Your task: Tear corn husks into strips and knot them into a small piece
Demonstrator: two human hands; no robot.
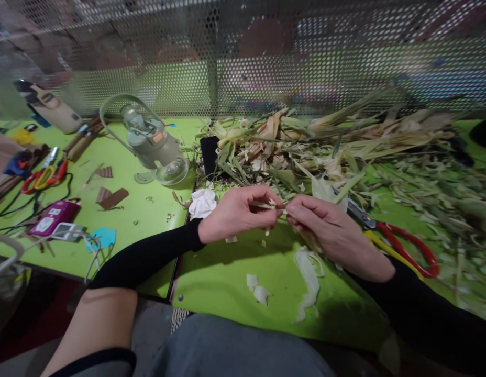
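Note:
My left hand (243, 212) and my right hand (337, 230) meet over the green table, fingertips almost touching. Both are closed in a pinch on a thin pale strip of corn husk (262, 206), mostly hidden by the fingers. A broader piece of husk (323, 188) shows just behind my right hand. Below the hands lie a long curled white husk strip (309, 283) and small cut husk pieces (261, 294). Scissors with red and yellow handles (416, 248) rest beside my right wrist, their blades partly hidden by it.
A heap of dry corn husks (274, 133) spreads along the back and right, against a perforated metal screen (180, 73). A crumpled tissue (202, 203), a black phone (209, 157) and a handled bottle (152, 141) stand or lie left; beyond are a purple device (54, 217) and more scissors (46, 175).

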